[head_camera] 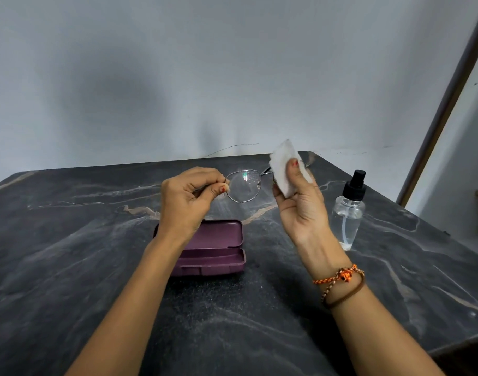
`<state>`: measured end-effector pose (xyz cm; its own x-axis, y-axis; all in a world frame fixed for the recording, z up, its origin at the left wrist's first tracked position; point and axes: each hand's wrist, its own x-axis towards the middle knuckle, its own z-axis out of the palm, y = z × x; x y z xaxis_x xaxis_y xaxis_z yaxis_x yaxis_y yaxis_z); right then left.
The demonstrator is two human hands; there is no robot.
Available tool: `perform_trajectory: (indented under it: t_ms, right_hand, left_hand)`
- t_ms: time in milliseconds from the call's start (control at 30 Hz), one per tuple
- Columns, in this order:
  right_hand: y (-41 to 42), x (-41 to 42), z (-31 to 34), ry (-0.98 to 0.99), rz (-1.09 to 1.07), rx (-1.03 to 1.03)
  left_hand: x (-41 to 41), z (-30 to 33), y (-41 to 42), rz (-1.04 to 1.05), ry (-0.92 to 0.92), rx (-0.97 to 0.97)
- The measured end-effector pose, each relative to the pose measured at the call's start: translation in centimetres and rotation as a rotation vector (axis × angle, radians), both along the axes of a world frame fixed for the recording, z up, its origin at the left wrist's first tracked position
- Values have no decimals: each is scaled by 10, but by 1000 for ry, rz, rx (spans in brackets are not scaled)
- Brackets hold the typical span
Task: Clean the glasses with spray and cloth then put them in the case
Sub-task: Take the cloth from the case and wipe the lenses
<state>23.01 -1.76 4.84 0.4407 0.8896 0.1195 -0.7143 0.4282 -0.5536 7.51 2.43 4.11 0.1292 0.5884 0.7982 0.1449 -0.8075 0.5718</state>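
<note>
Apparently the wiping stage is underway: the glasses point(243, 185) are held above the worktop point(69, 240), pinched at one side by the left hand point(186, 199), droplets visible on a lens. The cloth point(284, 164) is gripped in the right hand point(300, 202) over the other lens. The spray bottle point(347, 210) has been stood aside; the case point(216, 248) lies open, unfilled.

one glasses point(243, 187), one cloth point(285, 165), one case point(215, 246), one bottle point(347, 213)
</note>
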Motion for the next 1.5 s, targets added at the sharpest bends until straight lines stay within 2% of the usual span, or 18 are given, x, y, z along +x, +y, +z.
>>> perform_trajectory:
  t_ms: [100, 200, 300, 500, 600, 733, 800, 933, 1067, 1200, 1367, 1500]
  right_hand:
    - [0, 0, -2, -46, 68, 31]
    - [0, 1, -2, -159, 25, -3]
    - [-1, 3, -2, -188, -45, -91]
    - [3, 3, -4, 108, 85, -59]
    - [4, 4, -5, 17, 66, -44]
    - [2, 11, -3, -146, -44, -158]
    - [3, 14, -2, -142, -44, -170]
    - [4, 10, -3, -37, 99, -84]
    - [1, 9, -1, -93, 16, -107]
    - [0, 11, -3, -31, 38, -133]
    - [1, 10, -4, -162, 143, -89]
    - [3, 11, -5, -171, 87, -202]
  left_hand:
    - [-2, 0, 2, 22, -23, -11]
    - [-5, -1, 4, 27, -13, -17]
    - [-5, -1, 3, 21, 5, -12]
    - [-4, -1, 2, 21, 23, 2]
    - [-6, -1, 4, 27, 13, 18]
    - [-6, -3, 4, 20, 57, 39]
    - [-5, -4, 4, 22, 59, 38]
    - [-7, -2, 6, 36, 25, 44]
    - [-8, -1, 4, 26, 23, 53]
    - [-2, -2, 1, -4, 57, 75]
    - [-6, -2, 5, 42, -34, 32]
    - [-8, 0, 6, 38, -19, -9]
